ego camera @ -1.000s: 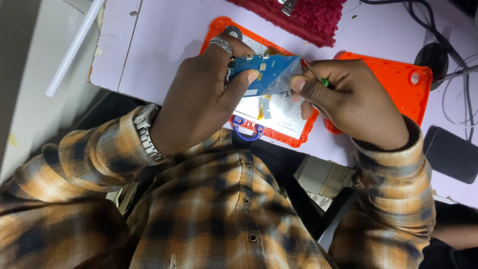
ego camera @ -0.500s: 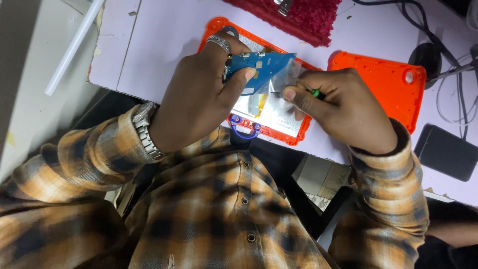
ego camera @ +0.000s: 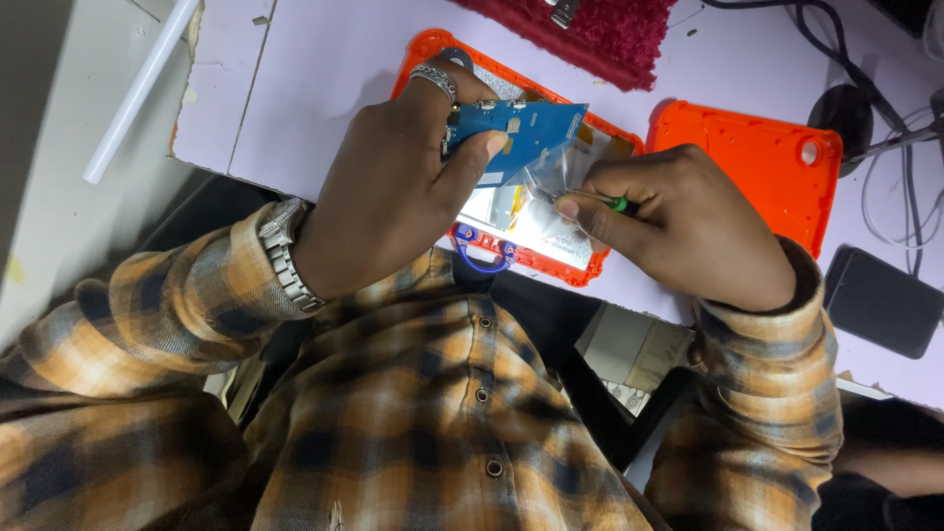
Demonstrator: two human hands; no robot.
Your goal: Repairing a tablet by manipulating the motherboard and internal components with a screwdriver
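The left hand point(ego camera: 393, 187) pinches a blue circuit board point(ego camera: 521, 133) – thumb on top, fingers behind – above the open orange tablet point(ego camera: 511, 221). The right hand point(ego camera: 678, 221) grips a green-tipped tool point(ego camera: 618, 204), just beside the board's lower edge.

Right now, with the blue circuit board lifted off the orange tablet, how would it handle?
The blue circuit board is probably stiff and light: the left hand lifts it flat by one edge. It is likely fragile, being thin with exposed parts. It may be tethered to the orange tablet, so it could resist pulling.
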